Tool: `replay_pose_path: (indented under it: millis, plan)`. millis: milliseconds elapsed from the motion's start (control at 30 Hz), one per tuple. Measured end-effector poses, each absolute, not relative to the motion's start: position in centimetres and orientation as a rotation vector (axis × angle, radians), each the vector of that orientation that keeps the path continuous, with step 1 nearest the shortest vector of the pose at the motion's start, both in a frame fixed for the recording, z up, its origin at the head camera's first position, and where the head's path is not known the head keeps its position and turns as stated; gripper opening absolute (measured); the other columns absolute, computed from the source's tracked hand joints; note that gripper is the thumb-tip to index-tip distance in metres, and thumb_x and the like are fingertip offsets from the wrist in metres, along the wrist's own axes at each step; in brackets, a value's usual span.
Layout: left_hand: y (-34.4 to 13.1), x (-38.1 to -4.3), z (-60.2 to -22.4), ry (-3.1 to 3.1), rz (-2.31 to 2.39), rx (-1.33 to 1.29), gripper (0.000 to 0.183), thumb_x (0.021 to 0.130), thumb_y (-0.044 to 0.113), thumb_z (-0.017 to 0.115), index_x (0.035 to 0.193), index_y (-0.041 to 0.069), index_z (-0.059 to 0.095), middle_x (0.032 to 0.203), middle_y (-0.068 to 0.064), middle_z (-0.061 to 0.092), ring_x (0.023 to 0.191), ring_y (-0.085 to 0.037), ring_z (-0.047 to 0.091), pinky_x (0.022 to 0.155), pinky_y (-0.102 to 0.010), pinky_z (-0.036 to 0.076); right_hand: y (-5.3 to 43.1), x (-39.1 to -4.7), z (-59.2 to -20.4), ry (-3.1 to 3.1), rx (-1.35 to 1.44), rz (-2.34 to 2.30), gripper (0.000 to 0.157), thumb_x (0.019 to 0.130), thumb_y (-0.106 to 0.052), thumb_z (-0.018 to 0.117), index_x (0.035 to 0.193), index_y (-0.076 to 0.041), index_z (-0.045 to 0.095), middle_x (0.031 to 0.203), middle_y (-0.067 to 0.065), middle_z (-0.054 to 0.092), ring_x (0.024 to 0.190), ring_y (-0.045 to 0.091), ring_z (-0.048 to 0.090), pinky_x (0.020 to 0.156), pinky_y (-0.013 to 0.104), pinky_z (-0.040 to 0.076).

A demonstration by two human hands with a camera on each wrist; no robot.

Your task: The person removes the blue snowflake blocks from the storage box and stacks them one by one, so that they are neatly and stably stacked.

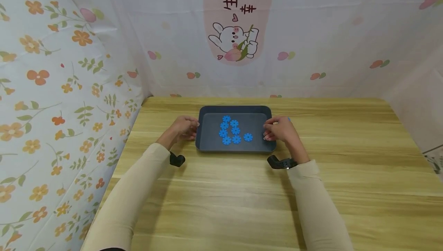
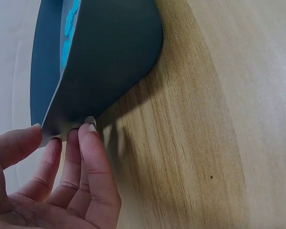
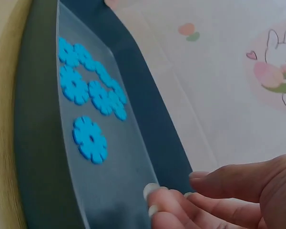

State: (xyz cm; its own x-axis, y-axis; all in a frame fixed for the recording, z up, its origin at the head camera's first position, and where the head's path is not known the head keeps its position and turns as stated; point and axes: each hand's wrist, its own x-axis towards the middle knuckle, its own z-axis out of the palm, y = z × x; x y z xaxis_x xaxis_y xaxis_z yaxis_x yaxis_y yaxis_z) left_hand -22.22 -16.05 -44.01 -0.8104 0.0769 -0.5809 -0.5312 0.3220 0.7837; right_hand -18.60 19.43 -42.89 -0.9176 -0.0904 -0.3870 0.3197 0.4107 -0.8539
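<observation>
A dark grey rectangular tray [image 1: 209, 132] sits on the table, with several blue notched plastic discs [image 1: 223, 133] grouped in a rough loop on its floor. One separate blue disc [image 3: 90, 140] lies to the right of that group. At the tray's left end, my left hand [image 1: 182, 128] pinches the rim, the thumb at the edge and the fingertips [image 2: 91, 126] against the outer wall. Over the right end hovers my right hand [image 1: 282, 130], its loosely bent fingers reaching inside the rim. Between its fingertips no disc shows; whether they touch the wall is hidden.
The wooden table [image 1: 221, 197] extends in front of the tray and to its right. Behind it hangs a pale curtain [image 1: 166, 28] with a rabbit print, and a flowered curtain [image 1: 62, 108] borders the left side. Each wrist carries a black device [image 1: 282, 162].
</observation>
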Motion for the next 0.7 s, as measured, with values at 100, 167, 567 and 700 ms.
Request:
replay_pose_path:
  millis: [100, 167, 567, 700]
  plan:
    - [-16.0, -22.2, -44.1, 2.067, 1.518, -0.402, 0.027, 0.096, 0.011, 0.057, 0.122, 0.003, 0.059, 0.087, -0.009, 0.064, 0.069, -0.021, 0.063, 0.066, -0.031, 0.055, 18.7, -18.6, -43.2, 2.300, 0.159, -1.476, 0.038, 0.098, -0.009, 0.055, 0.130, 0.012, 0.051, 0.072, 0.009, 0.067, 0.057, 0.013, 0.067, 0.067, 0.035, 0.059]
    - [-16.0, -22.2, -44.0, 2.066, 1.519, -0.402, 0.027, 0.096, 0.011, 0.057, 0.122, 0.004, 0.059, 0.087, -0.008, 0.064, 0.070, -0.021, 0.062, 0.066, -0.031, 0.054, 18.2, -18.7, -43.3, 2.309, 0.132, -1.446, 0.038, 0.098, -0.008, 0.054, 0.131, 0.011, 0.051, 0.076, 0.011, 0.067, 0.058, 0.013, 0.066, 0.068, 0.036, 0.059]
    - [-16.2, -22.2, -44.0, 2.060, 1.504, -0.405, 0.028, 0.098, 0.013, 0.056, 0.124, 0.005, 0.057, 0.096, -0.011, 0.064, 0.069, -0.020, 0.063, 0.068, -0.032, 0.055, 15.6, -18.8, -44.5, 2.296, 0.054, -1.289, 0.032, 0.096, 0.001, 0.051, 0.127, 0.002, 0.059, 0.081, 0.015, 0.066, 0.064, 0.020, 0.066, 0.065, 0.034, 0.058]
    - [-16.1, -22.3, -44.0, 2.062, 1.499, -0.399, 0.028, 0.098, 0.014, 0.056, 0.124, 0.005, 0.057, 0.096, -0.011, 0.064, 0.069, -0.020, 0.063, 0.068, -0.032, 0.055, 15.3, -18.7, -44.7, 2.306, 0.082, -1.274, 0.032, 0.094, 0.004, 0.053, 0.126, 0.000, 0.060, 0.079, 0.015, 0.065, 0.063, 0.020, 0.066, 0.063, 0.033, 0.058]
